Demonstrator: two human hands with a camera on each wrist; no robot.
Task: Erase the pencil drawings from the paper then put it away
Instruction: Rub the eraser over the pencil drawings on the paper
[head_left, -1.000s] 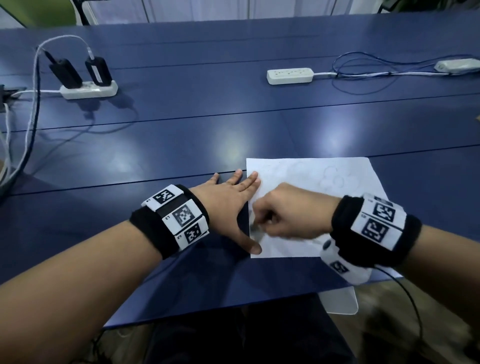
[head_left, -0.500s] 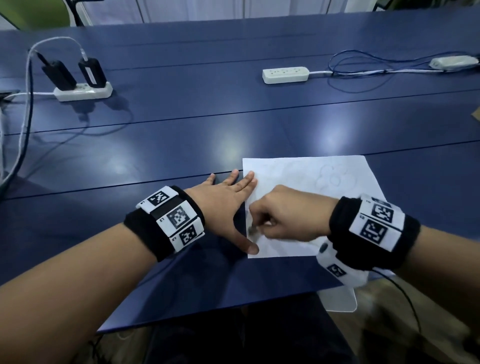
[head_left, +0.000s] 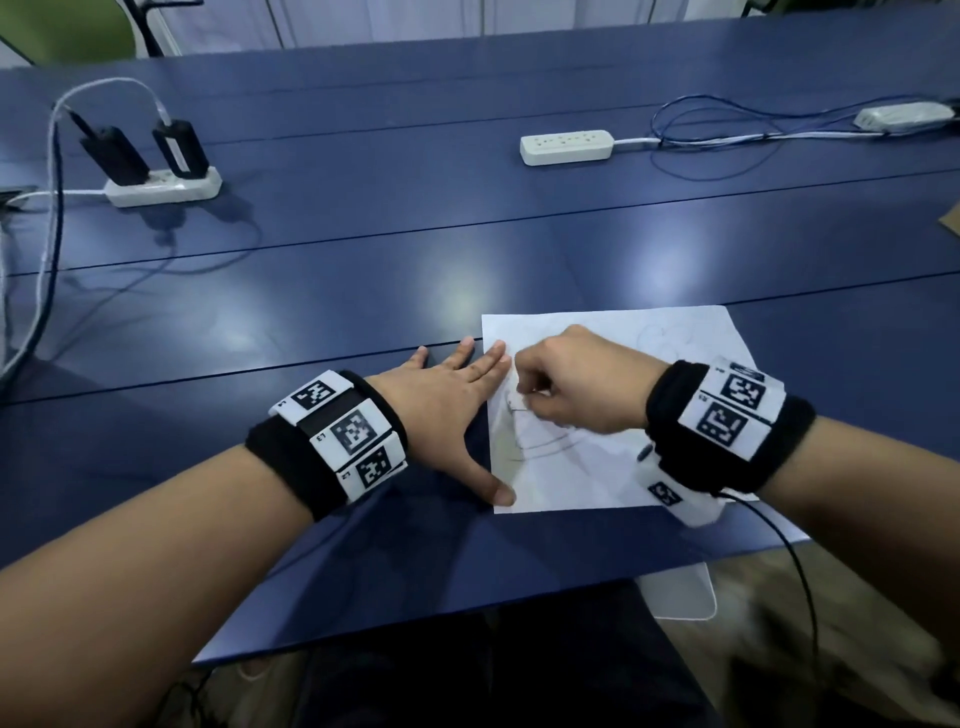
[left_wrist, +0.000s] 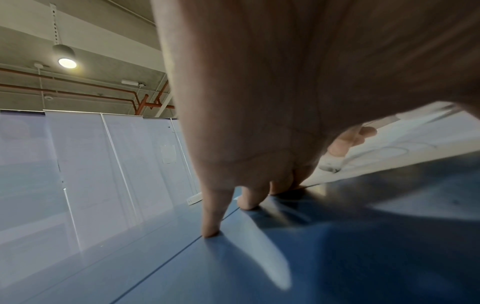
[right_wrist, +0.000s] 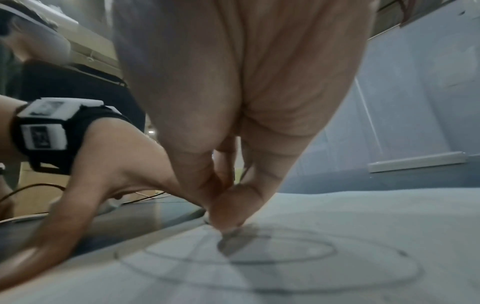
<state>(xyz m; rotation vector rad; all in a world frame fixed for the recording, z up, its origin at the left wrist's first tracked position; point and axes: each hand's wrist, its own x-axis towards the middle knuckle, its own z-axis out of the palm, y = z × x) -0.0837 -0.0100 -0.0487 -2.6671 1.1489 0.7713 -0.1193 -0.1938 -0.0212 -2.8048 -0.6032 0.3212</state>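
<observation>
Left hand flat, fingers spread wide, index tip and thumb pinning the left edge of the paper; right hand curled tight, fingertips pinching a small eraser, mostly hidden, pressed onto the sheet; paper lies flat on the blue table near its front edge, long axis running left to right, slightly skewed, near corner under the right wrist; oval pencil lines sit beside the fingertips; compared with a second ago the right hand has travelled farther up the sheet; left hand unchanged.
</observation>
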